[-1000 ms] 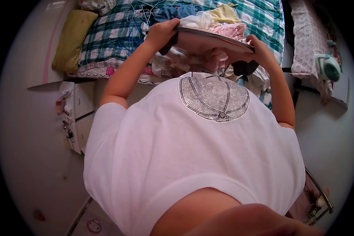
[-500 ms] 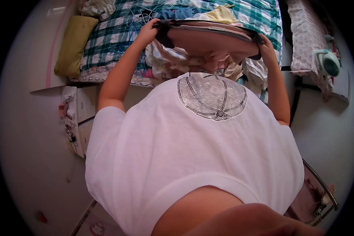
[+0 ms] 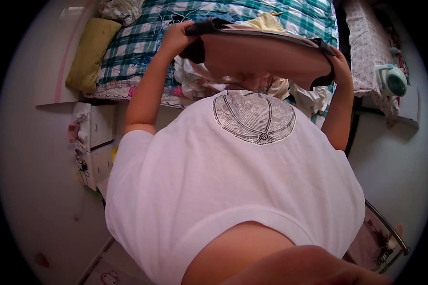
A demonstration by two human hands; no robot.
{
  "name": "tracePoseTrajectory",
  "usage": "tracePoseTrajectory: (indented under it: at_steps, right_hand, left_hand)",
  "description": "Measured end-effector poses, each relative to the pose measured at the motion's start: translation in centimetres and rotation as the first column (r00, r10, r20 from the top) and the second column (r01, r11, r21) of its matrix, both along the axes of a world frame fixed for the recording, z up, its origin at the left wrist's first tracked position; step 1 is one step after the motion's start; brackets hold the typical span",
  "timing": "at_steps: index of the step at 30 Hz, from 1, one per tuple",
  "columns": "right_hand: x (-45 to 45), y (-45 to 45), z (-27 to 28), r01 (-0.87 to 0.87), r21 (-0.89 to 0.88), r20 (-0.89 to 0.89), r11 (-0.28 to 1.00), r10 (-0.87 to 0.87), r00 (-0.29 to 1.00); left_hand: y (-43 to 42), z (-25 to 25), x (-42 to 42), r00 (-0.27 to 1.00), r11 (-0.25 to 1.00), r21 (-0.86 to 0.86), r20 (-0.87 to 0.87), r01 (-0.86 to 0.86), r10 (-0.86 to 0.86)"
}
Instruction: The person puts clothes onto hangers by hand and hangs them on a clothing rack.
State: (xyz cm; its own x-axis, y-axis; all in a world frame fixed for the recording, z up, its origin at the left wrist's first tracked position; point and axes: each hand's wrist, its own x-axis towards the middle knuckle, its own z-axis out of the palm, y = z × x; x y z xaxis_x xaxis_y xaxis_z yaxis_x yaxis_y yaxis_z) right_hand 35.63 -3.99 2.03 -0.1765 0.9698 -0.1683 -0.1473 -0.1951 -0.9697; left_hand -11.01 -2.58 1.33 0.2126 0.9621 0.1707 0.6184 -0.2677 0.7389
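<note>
Between my two hands hangs a pink garment with dark grey edging (image 3: 266, 54), stretched wide in front of my chest above the bed. My left hand (image 3: 177, 37) is closed around its dark upper left corner. At the opposite dark corner, slightly lower, my right hand (image 3: 340, 66) grips the cloth. The garment's lower part drops out of sight behind my shirt front, so its full shape is hidden. Beneath it lies a heap of crumpled pale clothes (image 3: 195, 78). A yellow cloth (image 3: 266, 22) shows just beyond its top edge.
A green checked quilt (image 3: 133, 54) covers the bed. An olive pillow (image 3: 91, 57) lies at its left edge. White drawers (image 3: 102, 126) stand at the left. To the right are a small fan (image 3: 393, 80) and a surface with a floral cover (image 3: 366, 42).
The garment is spread wider and its front now faces me more. My right hand has moved right and slightly down; my left hand has barely shifted.
</note>
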Motion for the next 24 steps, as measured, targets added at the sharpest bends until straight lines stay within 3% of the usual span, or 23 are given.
tracePoseTrajectory:
  at_steps: [4,9,10,14,17,19,24]
  right_hand:
    - [0.2,-1.2,1.3,0.039,0.123,0.037,0.992,-0.043,0.998]
    - [0.9,-2.2,-3.4,0.132,0.094,0.03,0.987,-0.136,0.99]
    - [0.5,-2.4,-3.9,0.153,0.081,0.012,0.985,-0.155,0.988]
    - [-1.0,-3.4,-6.5,0.036,-0.073,0.0,0.997,-0.036,0.999]
    - [-2.3,-3.8,-6.8,0.026,-0.113,0.134,0.993,-0.011,0.991]
    - [-3.1,-3.9,-7.3,-0.001,-0.088,0.152,0.996,0.015,0.988]
    - [-5.3,-3.7,-8.7,-0.025,-0.034,0.117,0.999,0.029,0.993]
  left_hand:
    - [-0.9,0.7,1.1,0.997,1.0,0.029,0.083,0.005,-0.007]
    - [-3.0,-2.0,0.6,0.988,0.965,-0.231,0.114,0.127,-0.103]
    - [-3.7,-2.7,0.5,0.966,0.951,-0.258,0.234,0.167,-0.107]
    - [-5.8,-5.7,-0.1,0.985,0.965,-0.256,0.171,0.051,-0.007]
    - [-6.4,-6.8,-0.3,0.982,0.961,-0.276,0.188,0.029,0.024]
    - [-6.5,-7.8,-0.6,0.975,0.928,-0.373,0.21,0.012,0.071]
    - [-5.3,-9.9,-2.8,0.984,0.935,-0.356,0.167,-0.005,0.068]
